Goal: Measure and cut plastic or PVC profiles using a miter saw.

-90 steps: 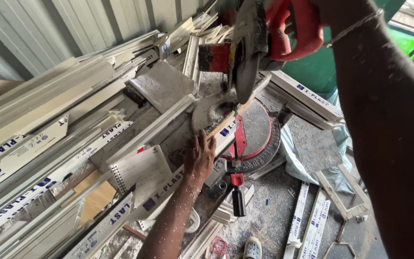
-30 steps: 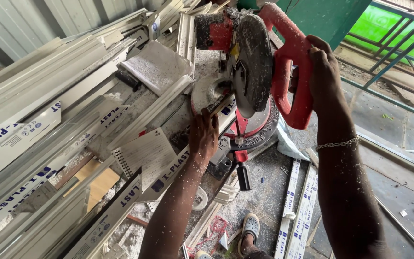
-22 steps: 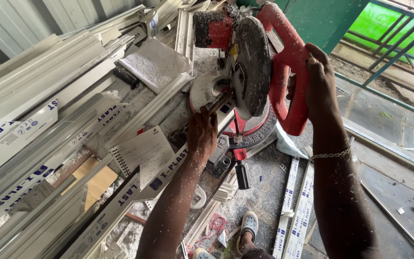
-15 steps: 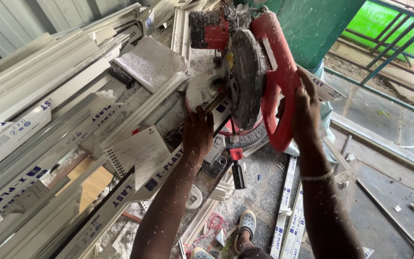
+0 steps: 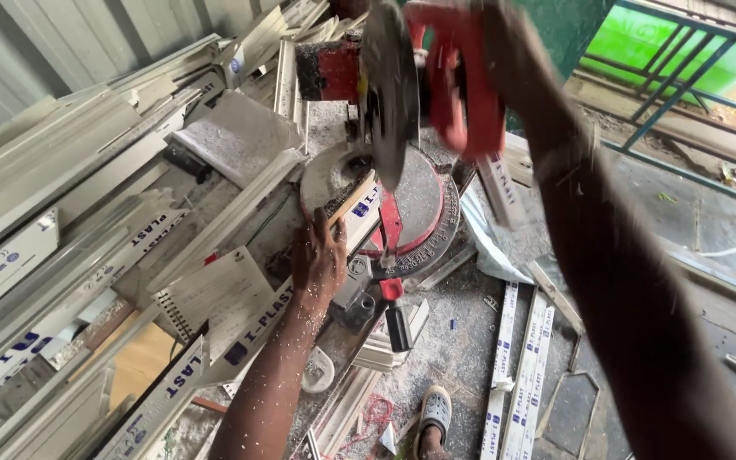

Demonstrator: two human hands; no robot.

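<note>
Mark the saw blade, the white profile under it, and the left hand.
saw blade [image 5: 389, 94], head view, middle of the disc's face.
white profile [image 5: 253, 328], head view, its printed side.
left hand [image 5: 319, 260], head view, back of the hand.

Your saw [image 5: 436, 85] is red with a grey blade [image 5: 389, 89]; your profile strip [image 5: 240, 341] — white, blue lettering; railing [image 5: 683, 77], upper right — green.
</note>
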